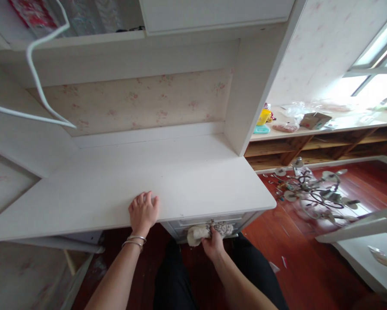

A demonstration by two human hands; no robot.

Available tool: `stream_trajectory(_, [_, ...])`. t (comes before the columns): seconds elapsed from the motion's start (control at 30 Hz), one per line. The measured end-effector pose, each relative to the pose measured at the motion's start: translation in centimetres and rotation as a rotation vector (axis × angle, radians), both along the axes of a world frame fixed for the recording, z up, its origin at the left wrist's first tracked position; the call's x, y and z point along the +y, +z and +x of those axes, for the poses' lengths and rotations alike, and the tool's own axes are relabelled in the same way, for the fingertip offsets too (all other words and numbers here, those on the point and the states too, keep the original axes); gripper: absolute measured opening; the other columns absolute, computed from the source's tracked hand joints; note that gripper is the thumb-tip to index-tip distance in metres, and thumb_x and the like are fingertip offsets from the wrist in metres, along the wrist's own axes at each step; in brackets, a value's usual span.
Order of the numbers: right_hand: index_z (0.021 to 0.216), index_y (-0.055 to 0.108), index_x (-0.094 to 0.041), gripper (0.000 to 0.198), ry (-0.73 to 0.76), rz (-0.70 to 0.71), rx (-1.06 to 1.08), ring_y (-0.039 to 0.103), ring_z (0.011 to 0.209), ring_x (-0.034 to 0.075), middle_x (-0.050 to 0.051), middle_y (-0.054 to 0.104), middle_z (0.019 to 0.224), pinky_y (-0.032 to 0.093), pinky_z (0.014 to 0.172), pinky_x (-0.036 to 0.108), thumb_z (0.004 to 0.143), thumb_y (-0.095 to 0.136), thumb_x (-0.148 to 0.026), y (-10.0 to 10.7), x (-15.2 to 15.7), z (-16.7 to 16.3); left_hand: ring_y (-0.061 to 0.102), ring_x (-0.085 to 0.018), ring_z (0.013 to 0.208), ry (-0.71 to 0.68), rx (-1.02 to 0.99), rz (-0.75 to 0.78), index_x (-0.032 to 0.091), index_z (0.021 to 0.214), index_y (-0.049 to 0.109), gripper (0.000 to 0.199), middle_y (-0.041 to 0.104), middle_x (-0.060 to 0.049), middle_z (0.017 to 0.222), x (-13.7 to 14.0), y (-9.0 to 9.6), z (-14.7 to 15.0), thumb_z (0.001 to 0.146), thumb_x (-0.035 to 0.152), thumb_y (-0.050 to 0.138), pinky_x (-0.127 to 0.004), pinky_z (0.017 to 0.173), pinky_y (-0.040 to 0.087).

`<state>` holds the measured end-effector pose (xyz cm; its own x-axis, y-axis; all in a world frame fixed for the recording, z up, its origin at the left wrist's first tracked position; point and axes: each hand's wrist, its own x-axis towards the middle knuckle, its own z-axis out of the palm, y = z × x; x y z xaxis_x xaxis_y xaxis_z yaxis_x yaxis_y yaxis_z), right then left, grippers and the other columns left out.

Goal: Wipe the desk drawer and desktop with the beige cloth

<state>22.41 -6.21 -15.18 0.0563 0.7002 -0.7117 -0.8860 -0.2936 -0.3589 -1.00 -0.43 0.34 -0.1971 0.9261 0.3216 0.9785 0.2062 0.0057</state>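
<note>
Right hand [213,244] grips a crumpled patterned cloth [206,231]; left hand [143,211] lies flat, holding nothing

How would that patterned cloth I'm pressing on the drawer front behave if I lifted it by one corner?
The cloth is bunched into soft folds under the right hand, so it is probably floppy and would hang limp. It looks thin and light. It seems unlikely to slip, roll or break. The left hand rests flat on the desk top.
</note>
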Motion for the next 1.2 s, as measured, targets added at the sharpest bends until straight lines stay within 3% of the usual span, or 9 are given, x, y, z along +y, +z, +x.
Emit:
stream_trajectory(0.13, [0.113,0.061,-0.015,0.027,-0.084,-0.068,0.005,0.069,0.07,0.015,0.0,0.072,0.074,0.056,0.071,0.028,0.091,0.046,-0.013,1.1,0.1,5.0,0.045,-0.031,0.116,0.003,-0.014,-0.001,0.022,0.124,0.058,0.043,0.056,-0.01,0.127,0.0,0.0,0.1,0.095,0.046,0.035,-0.047,0.096,0.035])
stream_trajectory(0.3, [0.114,0.062,-0.017,0.027,-0.123,-0.069,-0.109,0.066,0.061,0.014,-0.002,0.072,0.075,0.055,0.066,0.027,0.09,0.05,-0.013,4.7,-0.2,9.8,0.045,-0.031,0.116,0.014,-0.033,-0.02,0.022,0.125,0.058,0.045,0.056,-0.011,0.129,-0.1,0.2,0.2,0.094,0.046,0.036,-0.047,0.097,0.035])
stream_trajectory(0.53, [0.114,0.063,-0.019,0.025,-0.22,0.051,-0.13,0.069,0.074,0.015,0.001,0.073,0.088,0.058,0.076,0.031,0.091,0.053,-0.015,11.4,-1.6,10.8,0.047,-0.03,0.114,-0.006,-0.021,0.02,0.021,0.123,0.059,0.044,0.056,-0.012,0.126,-0.3,0.0,0.2,0.095,0.045,0.035,-0.045,0.096,0.035])
stream_trajectory(0.67, [0.113,0.063,-0.015,0.024,-0.208,0.032,-0.036,0.069,0.078,0.018,0.005,0.073,0.091,0.059,0.08,0.035,0.093,0.05,-0.016,14.2,-2.5,9.3,0.048,-0.03,0.112,-0.009,0.001,0.026,0.02,0.123,0.059,0.044,0.057,-0.012,0.125,-0.3,0.0,0.1,0.095,0.045,0.035,-0.044,0.095,0.035])
stream_trajectory(0.77, [0.117,0.061,-0.014,0.027,-0.207,0.041,0.057,0.07,0.086,0.019,0.006,0.073,0.096,0.058,0.083,0.036,0.093,0.048,-0.014,15.1,-3.0,7.1,0.048,-0.03,0.112,-0.004,0.008,0.027,0.021,0.122,0.059,0.043,0.057,-0.011,0.125,-0.3,0.1,0.2,0.095,0.044,0.035,-0.044,0.095,0.035])
stream_trajectory(0.93, [0.118,0.06,-0.012,0.027,-0.092,0.054,0.187,0.068,0.096,0.021,0.009,0.072,0.101,0.057,0.087,0.037,0.092,0.051,-0.016,14.9,-4.0,1.7,0.048,-0.03,0.112,-0.004,0.01,0.03,0.02,0.122,0.059,0.043,0.057,-0.011,0.125,-0.3,0.1,0.2,0.095,0.044,0.035,-0.044,0.095,0.035])
stream_trajectory(1.1, [0.111,0.063,-0.008,0.026,0.185,0.141,0.355,0.067,0.097,0.022,0.012,0.071,0.105,0.056,0.087,0.037,0.092,0.054,-0.024,14.1,-4.6,-4.3,0.047,-0.031,0.111,0.005,0.016,0.009,0.021,0.122,0.059,0.043,0.057,-0.011,0.125,-0.2,0.0,0.1,0.095,0.044,0.036,-0.046,0.095,0.035])
stream_trajectory(1.2, [0.108,0.064,-0.009,0.025,0.292,0.157,0.417,0.068,0.095,0.021,0.011,0.072,0.102,0.055,0.085,0.036,0.092,0.054,-0.026,12.6,-4.3,-7.6,0.047,-0.031,0.112,0.002,0.028,0.009,0.021,0.123,0.058,0.043,0.056,-0.011,0.126,-0.1,0.0,0.1,0.095,0.044,0.036,-0.046,0.096,0.034])
